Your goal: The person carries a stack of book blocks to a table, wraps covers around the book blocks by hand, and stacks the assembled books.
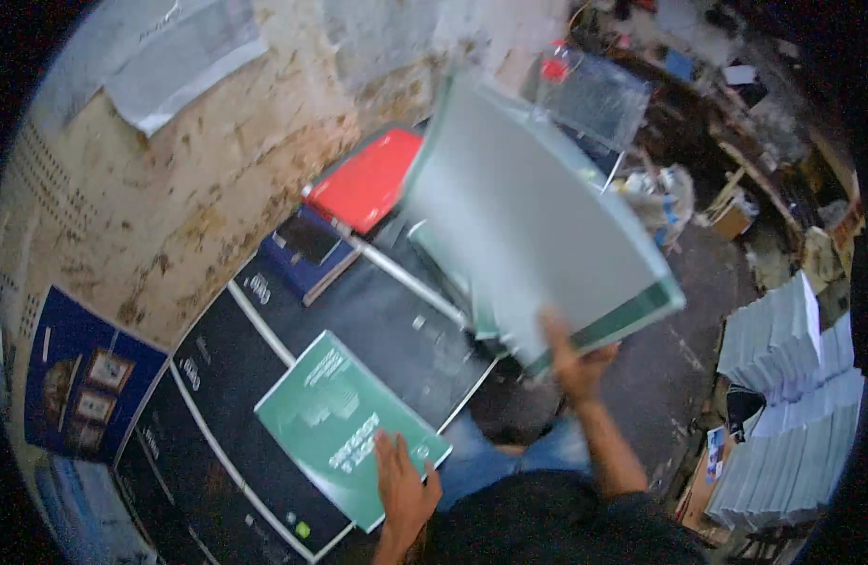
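Note:
A green printed book or booklet (335, 400) lies flat near the table's front edge. My left hand (405, 482) rests on its lower right part with the fingers stretched out. Raised on the right, my right hand (577, 365) grips a large pale grey sheet (519, 207) with green along its edges, smeared by motion. The thumb lies on the grey side, and the other fingers are partly hidden. Whether it is one sheet or several, I cannot tell. Part of another green-and-white piece (434, 250) shows behind its left edge.
The table has a black printed covering (227, 443) with white strips. Toward the wall lie a red folder or book (368, 179) and a blue book (297, 268) with a dark phone-like object (308, 235) on it. Tall paper stacks (782, 452) stand at the right. A red-capped clear bottle (553, 75) stands at the back.

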`<state>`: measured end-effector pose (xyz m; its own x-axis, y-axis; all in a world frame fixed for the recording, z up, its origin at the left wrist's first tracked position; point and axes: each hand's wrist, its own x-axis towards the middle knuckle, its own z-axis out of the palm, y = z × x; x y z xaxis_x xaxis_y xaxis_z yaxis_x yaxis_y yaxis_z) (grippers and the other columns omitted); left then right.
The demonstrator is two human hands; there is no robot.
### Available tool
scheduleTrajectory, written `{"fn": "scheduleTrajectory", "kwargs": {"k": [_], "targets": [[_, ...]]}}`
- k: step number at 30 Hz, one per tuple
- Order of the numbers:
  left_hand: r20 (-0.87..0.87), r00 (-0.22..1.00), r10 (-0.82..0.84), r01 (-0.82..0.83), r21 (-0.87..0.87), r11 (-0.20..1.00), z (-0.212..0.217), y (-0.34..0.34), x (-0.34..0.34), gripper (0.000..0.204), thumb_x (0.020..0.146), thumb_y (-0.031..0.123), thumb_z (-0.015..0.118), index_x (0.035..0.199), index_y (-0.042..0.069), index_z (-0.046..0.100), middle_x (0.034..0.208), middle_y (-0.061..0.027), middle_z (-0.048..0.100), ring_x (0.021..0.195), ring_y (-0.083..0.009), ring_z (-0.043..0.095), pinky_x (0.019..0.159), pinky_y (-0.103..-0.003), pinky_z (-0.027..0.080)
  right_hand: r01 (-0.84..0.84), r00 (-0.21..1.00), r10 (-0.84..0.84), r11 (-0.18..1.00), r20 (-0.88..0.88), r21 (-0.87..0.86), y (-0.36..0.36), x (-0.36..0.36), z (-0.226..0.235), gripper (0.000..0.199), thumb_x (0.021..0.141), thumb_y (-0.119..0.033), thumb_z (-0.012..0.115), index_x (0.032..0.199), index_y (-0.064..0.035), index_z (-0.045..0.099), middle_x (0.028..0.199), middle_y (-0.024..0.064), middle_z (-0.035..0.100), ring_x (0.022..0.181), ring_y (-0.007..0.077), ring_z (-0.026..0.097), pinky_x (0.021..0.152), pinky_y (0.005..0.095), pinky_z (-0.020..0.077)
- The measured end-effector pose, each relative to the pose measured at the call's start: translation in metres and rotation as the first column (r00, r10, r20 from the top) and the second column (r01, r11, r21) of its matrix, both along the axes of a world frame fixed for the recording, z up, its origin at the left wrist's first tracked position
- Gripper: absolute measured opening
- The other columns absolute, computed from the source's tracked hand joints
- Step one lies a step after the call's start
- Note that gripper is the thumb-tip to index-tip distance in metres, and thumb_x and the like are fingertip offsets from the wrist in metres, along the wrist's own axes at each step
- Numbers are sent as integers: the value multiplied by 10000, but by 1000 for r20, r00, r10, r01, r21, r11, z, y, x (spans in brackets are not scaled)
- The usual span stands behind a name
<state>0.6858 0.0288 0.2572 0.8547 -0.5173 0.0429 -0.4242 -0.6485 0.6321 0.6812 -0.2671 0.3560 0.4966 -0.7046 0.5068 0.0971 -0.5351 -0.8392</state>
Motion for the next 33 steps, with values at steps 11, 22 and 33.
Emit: {"fn": "scheduleTrajectory", "kwargs": {"k": [11,22,33], "targets": [[175,980,-96,34,328,944,11,-44,13,714,821,422,710,1443,203,437,1474,-368,259,1318,-597,287,1091,-616,270,-445,705,-235,588,-669,-675,-164,1,-43,603,803,-155,621,1393,-224,517,1478,155,422,1377,358,374,1146,437,301],[6,983,-184,162,437,885,38,-38,18,602,889,293,646,1407,62,442,1412,-446,268,1281,-624,308,1038,-587,359,-519,603,727,671,-329,530,44,-25,-82,229,864,-53,661,1085,5,668,957,113,714,913,183,681,807,316,530],[-112,973,-204,232,464,855,48,-42,26,611,889,175,637,1434,49,392,1445,-423,237,1332,-562,285,1062,-518,368,-262,400,890,-117,218,958,69,-16,-140,327,901,-175,684,1154,31,655,1052,155,693,955,228,673,724,371,611]]}}
